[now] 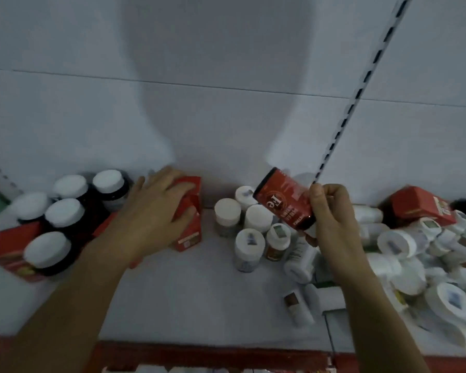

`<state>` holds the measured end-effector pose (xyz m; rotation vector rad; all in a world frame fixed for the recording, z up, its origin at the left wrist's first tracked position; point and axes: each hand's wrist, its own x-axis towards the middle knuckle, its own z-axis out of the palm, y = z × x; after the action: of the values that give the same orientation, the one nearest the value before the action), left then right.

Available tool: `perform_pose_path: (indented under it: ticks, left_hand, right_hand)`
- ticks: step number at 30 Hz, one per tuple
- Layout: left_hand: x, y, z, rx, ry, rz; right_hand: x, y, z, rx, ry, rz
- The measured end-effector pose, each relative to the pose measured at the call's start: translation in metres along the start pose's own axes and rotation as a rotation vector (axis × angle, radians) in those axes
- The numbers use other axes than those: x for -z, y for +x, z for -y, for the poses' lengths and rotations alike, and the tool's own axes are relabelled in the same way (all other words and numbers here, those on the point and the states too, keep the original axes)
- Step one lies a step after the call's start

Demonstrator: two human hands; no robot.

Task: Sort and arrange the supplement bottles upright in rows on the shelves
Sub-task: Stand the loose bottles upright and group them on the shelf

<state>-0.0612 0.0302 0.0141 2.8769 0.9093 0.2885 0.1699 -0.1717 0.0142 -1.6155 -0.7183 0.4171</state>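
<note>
The left hand point(154, 211) hides much of the red box point(189, 239); the blurred bottle pile point(404, 244) runs off-frame.

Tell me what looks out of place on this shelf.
At the right, the bottle pile is a jumble, many on their sides. A small bottle lies toppled near the front. The right hand holds the red bottle tilted, its label upside down.

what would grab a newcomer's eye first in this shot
The red bottle marked Fe, held tilted above the shelf in the right hand, stands out first. Next comes the left hand gripping a red box beside upright dark bottles with white caps at left. A jumbled heap of white bottles lies at far right.
</note>
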Motion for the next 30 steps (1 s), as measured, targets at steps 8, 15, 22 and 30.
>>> perform_pose_path:
  ticks: [8, 15, 22, 30]
  left_hand:
    - [0.017, -0.088, 0.074, 0.311, 0.075, 0.001]
    - [0.003, -0.111, 0.078, 0.335, 0.096, -0.005]
    - [0.012, -0.108, 0.081, 0.295, 0.054, -0.045]
    - [0.021, -0.021, 0.033, 0.036, -0.021, -0.041]
  right_hand:
    - [-0.097, -0.01, 0.019, 0.298, -0.048, 0.456]
    - [-0.163, -0.024, 0.007, 0.701, -0.598, 0.744]
    - [-0.16, -0.047, -0.007, 0.608, -0.431, 0.559]
    - [-0.046, -0.013, -0.017, 0.449, -0.686, 0.228]
